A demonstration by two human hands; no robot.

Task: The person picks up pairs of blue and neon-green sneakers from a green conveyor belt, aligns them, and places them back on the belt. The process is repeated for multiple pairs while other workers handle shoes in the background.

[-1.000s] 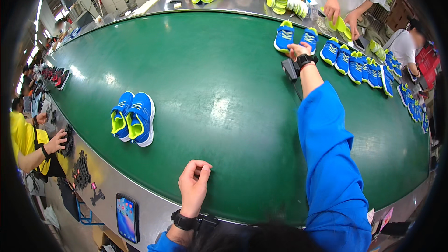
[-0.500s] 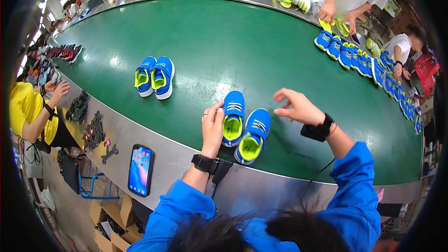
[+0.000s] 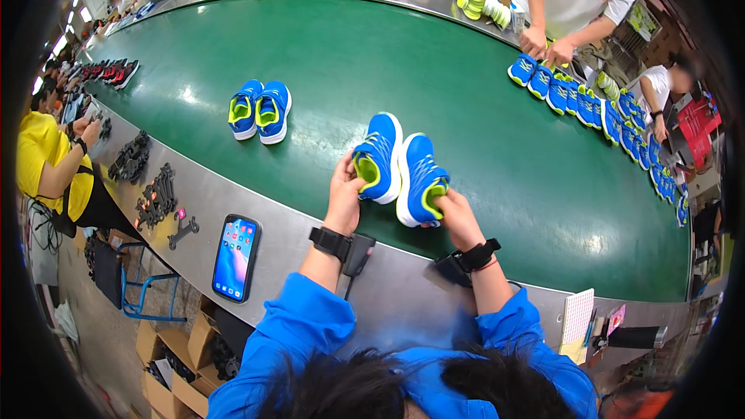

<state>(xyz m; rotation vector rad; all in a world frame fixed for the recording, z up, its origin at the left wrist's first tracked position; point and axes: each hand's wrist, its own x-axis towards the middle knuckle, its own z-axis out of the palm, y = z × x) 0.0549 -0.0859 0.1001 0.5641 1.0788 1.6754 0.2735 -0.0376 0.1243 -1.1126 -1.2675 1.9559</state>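
Note:
Two blue sneakers with lime-green lining and white soles are tilted up over the green work surface (image 3: 334,54), toes pointing away from me. My left hand (image 3: 344,195) grips the left sneaker (image 3: 379,154) at its heel, thumb at the opening. At the heel of the right sneaker (image 3: 420,174), my right hand (image 3: 459,221) has closed, its fingers partly hidden by the shoe. The soles face each other, close together. Farther left, a matching pair of sneakers (image 3: 272,112) stands on the green surface.
On the metal edge near me lie a phone (image 3: 235,257), several black plastic pieces (image 3: 157,198) and a notepad (image 3: 576,318). A row of blue sneakers (image 3: 570,97) lines the right side, where a co-worker's hands (image 3: 547,46) are busy. Dark red shoes (image 3: 116,72) stand far left.
My right hand has come in from the right and taken hold of the right sneaker. Both sneakers have been lifted and tilted, and moved slightly away from me.

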